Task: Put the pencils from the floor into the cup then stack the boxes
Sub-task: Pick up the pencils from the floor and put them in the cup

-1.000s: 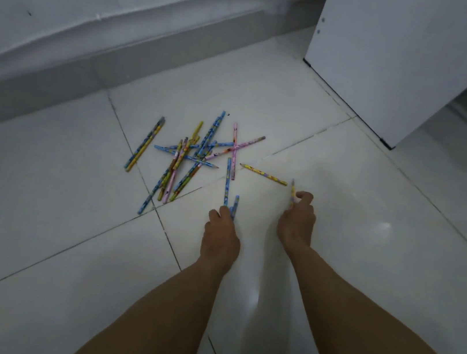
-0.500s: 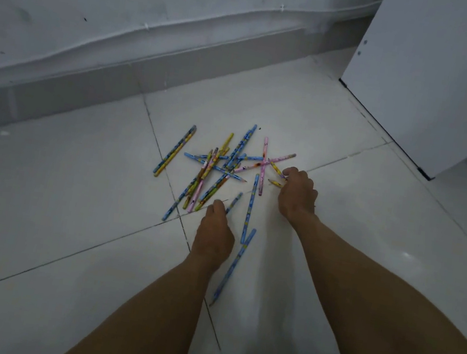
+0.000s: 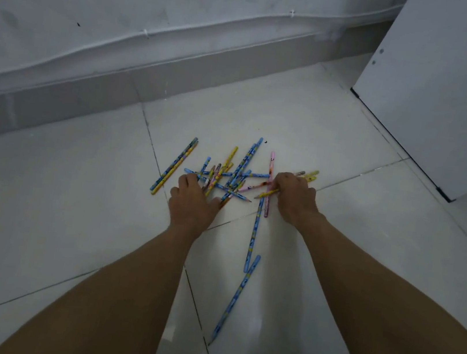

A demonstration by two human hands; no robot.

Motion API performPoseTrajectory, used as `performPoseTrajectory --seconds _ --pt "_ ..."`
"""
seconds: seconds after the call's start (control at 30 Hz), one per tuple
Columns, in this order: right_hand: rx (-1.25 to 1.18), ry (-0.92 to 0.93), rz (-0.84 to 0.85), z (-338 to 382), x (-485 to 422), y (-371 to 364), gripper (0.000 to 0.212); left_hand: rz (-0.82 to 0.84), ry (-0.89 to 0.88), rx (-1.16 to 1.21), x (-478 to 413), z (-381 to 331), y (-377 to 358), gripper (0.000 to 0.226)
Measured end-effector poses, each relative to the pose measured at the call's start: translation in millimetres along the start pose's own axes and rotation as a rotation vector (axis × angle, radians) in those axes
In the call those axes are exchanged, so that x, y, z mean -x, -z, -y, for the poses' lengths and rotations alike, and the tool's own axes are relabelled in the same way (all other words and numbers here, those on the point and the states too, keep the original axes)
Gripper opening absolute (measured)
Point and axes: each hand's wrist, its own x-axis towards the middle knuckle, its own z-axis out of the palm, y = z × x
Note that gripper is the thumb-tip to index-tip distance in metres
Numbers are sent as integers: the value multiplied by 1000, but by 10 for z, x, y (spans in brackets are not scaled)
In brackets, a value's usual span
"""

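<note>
Nearest, behind both grips, one blue pencil (image 3: 235, 298) lies alone on the floor (image 3: 69, 213). A second blue pencil (image 3: 254, 234) lies just beyond it, its far end beside the right grip (image 3: 295, 199). That grip is curled round a yellow pencil (image 3: 266, 194). The left grip (image 3: 193, 204) lies on the near-left edge of the pile (image 3: 235, 174), fingers bent down; whether they pinch anything I cannot tell. It would be best to rake the tangle parallel before closing, then fetch the strays. Left of the left grip lies a pair of pencils (image 3: 175, 165). Count: two strays, two paired, about thirteen tangled; no cup or boxes in view.
</note>
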Motion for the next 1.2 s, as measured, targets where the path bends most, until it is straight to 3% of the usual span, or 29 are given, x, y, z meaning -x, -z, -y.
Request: performPoseTrajectory --seconds 0.13,0.3,0.5,0.67,0.83,0.97,1.07,1.2 --pt "163 67 -107 -25 46 -76 29 84 22 -71 -88 78 -85 55" --pt "136 135 -111 -25 68 -84 19 51 20 -111 -65 113 -192 34" --pt "-73 117 -135 23 174 -71 14 -78 60 -72 -88 153 -147 49" --pt "-129 102 -185 120 170 -25 17 -1 88 -76 -279 257 -135 74" --pt "-76 -144 -205 278 8 -10 27 50 81 -93 -412 355 -137 76" --pt "-260 -552 -69 387 -150 -28 30 2 64 -36 -444 382 -120 82" --pt "-339 -634 -41 467 -238 -85 35 13 78 20 -450 393 -122 80" --pt "-366 -662 -8 643 -337 -146 77 -34 97 125 -415 349 -152 64"
